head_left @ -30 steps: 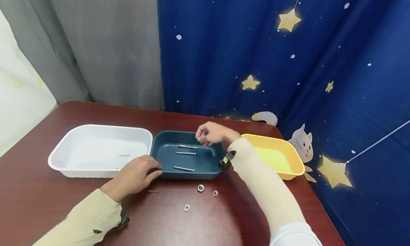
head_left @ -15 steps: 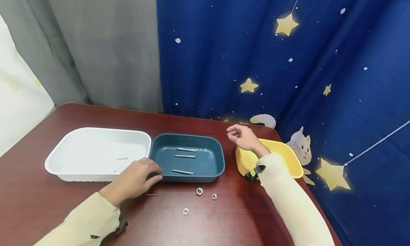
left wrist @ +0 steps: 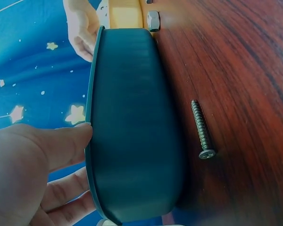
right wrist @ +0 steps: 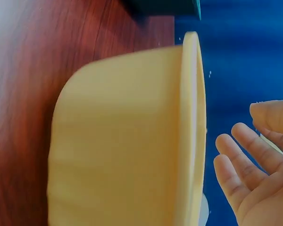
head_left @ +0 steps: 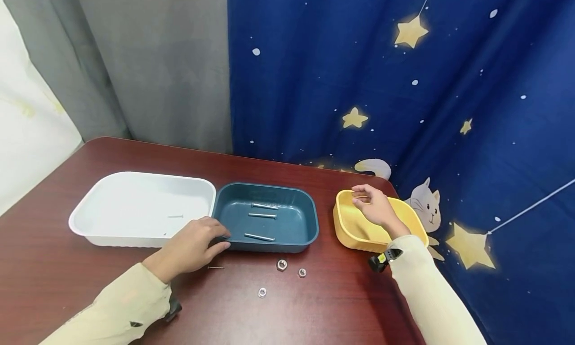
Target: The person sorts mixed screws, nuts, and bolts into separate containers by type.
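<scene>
Dark teal rectangular plastic tray (head_left: 292, 224): on the reddish-brown wood-grain table (head_left: 323, 310), the landmark for the rest.
Left hand (head_left: 190, 245): at the teal tray's near left corner, gripping its rim between thumb and fingers.
Right hand (head_left: 375, 207): to the right of the teal tray, over the yellow rounded plastic tray (head_left: 352, 239); fingers parted and loosely bent, grasping nothing visible.
Yellow tray: right of the teal tray, with a gap between them.
Long silver metal bolts (head_left: 262, 215): three, lying inside the teal tray.
White rounded plastic tray (head_left: 121, 205): just left of the teal tray, a small pale screw (head_left: 175, 216) lying in it.
Silver metal nuts (head_left: 281, 265): three, on the near side of the teal tray.
Threaded cross-head metal screw (left wrist: 201, 132): lying on the table near the teal tray's near left corner.
Navy star-patterned curtain (head_left: 292, 60): beyond the teal tray.
</scene>
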The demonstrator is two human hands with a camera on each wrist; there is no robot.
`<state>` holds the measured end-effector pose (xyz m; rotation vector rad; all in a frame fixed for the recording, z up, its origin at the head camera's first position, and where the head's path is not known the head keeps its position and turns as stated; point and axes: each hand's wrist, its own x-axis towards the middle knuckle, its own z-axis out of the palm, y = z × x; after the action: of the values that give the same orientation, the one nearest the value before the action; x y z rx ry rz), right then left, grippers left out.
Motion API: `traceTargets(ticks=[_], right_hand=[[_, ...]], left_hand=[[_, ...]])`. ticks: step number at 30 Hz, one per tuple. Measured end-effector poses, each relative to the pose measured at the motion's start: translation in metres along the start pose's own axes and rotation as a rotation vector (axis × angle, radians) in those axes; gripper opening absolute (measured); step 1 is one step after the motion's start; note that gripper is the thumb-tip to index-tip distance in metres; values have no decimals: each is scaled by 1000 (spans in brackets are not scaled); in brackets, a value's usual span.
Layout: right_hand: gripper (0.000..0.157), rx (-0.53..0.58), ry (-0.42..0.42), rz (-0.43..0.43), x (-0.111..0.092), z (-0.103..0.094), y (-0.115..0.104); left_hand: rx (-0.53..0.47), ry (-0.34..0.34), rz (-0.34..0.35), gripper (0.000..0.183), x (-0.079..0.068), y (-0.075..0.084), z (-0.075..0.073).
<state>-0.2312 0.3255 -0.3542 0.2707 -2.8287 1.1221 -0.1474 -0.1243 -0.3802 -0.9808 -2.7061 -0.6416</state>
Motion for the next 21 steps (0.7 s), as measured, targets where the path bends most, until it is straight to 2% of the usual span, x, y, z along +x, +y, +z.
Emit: traceTargets(ticks=[9,21], right_hand=[[34,2,114,66,-23,-24,21],[39,-41,263,226,-55,-49,42]], left_hand=[[-9,21,8,17,0,1,0],[-6,73,28,16,-3,2,0]])
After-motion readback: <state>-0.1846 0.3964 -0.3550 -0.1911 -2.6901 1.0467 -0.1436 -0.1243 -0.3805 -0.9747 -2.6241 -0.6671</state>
